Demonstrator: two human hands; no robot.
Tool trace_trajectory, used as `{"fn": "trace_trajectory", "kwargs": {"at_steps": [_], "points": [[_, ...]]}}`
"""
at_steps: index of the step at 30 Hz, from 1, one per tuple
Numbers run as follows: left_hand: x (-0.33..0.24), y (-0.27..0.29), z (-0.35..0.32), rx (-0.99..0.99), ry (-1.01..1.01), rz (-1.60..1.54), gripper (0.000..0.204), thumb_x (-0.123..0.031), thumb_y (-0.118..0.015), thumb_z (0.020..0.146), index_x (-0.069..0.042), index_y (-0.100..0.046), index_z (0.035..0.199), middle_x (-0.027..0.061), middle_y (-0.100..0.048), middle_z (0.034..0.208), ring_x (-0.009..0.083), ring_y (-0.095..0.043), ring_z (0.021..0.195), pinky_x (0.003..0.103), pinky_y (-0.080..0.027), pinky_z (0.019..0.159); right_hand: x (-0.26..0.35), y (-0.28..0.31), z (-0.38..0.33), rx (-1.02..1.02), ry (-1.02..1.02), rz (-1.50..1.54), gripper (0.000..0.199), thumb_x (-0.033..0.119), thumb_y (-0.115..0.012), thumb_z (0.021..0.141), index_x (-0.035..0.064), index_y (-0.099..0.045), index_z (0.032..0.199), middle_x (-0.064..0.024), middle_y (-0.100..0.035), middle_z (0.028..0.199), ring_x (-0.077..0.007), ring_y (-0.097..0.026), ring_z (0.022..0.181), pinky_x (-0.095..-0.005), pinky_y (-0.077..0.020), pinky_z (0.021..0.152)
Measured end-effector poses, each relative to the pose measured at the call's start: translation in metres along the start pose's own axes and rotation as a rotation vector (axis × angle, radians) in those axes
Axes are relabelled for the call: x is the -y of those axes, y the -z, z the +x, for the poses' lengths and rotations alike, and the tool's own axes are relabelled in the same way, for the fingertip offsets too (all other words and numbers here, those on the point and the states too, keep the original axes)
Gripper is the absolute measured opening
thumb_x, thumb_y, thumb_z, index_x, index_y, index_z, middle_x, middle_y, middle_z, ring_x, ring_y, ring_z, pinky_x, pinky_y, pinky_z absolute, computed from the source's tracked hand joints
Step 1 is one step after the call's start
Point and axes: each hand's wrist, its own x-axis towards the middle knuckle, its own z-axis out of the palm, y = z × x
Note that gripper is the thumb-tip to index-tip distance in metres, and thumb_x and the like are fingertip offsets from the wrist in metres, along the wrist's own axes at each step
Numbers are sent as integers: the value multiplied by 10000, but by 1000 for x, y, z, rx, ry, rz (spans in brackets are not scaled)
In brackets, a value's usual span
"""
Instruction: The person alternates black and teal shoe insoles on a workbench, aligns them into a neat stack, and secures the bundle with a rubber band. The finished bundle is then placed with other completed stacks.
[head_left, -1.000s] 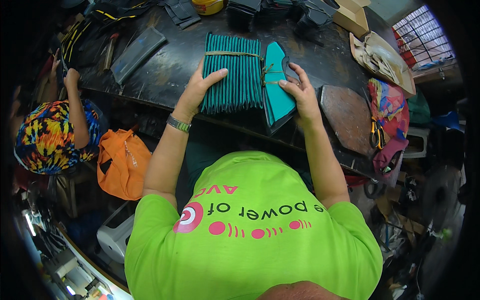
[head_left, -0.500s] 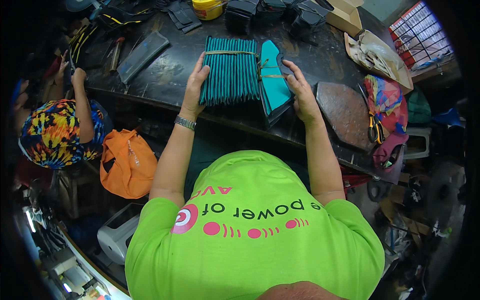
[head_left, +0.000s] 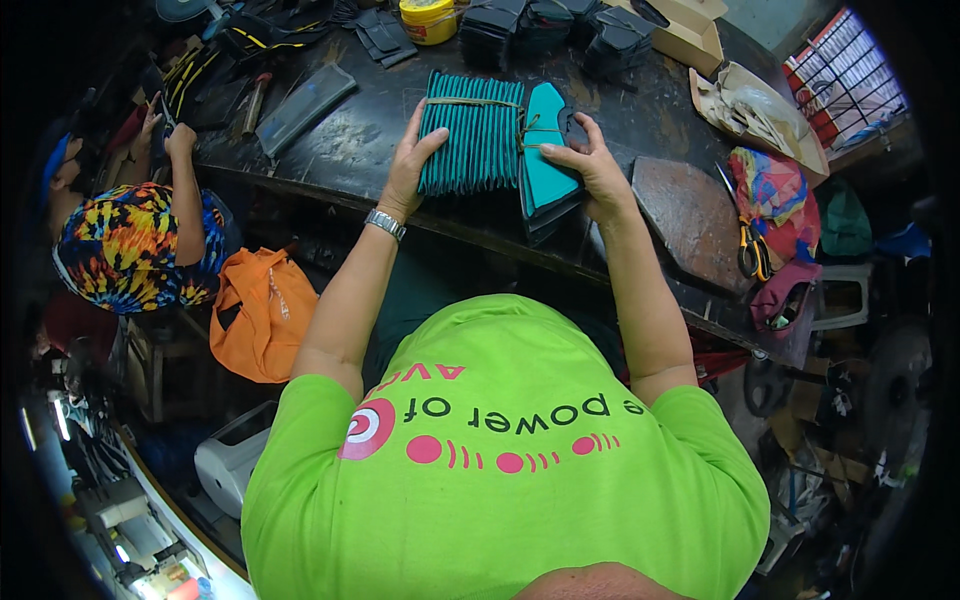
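Two tied bundles are between my hands at the table's near edge. The left one is a bundle of teal and black folded pieces (head_left: 470,145), stacked edge up in a row with a tan band round the top. Beside it, on the right, is a bundle of flat teal cut pieces (head_left: 550,182) with black layers beneath, tied with tan strips. My left hand (head_left: 410,165) grips the left bundle's outer side, thumb across its front. My right hand (head_left: 594,172) holds the right bundle, thumb on its teal face and fingers behind the outer edge.
On the dark table (head_left: 330,150) lie a hammer (head_left: 256,103), a grey flat case (head_left: 305,108), a brown slab (head_left: 690,220) and orange-handled scissors (head_left: 754,250). Black stacks (head_left: 490,35) and a yellow tub (head_left: 428,20) stand behind. At left, a co-worker's hand (head_left: 181,142) holds scissors.
My right thumb has moved inward onto the teal face of the right bundle. My left hand still grips the left bundle. The whole view has shifted slightly.
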Motion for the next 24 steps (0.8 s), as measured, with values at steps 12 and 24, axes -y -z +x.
{"fn": "trace_trajectory", "kwargs": {"at_steps": [12,24], "points": [[3,-1,-2,41,-15,51,861,-255,-651,949,5,-163,1610,158,-514,1440,187,-552,1242,304,-449,1051,8,-6,-15,0,-25,-23,1061,180,-840,784,114,-162,1598,-194,-600,1228,-291,-645,1080,-430,-544,931],[11,7,-4,56,-70,99,849,-424,-657,974,20,-262,1581,189,-438,1525,235,-440,1387,332,-325,1161,70,25,-9,140,120,409,533,135,-644,888,-46,-493,1366,-221,-672,1203,-303,-702,1042,-447,-573,963]]}}
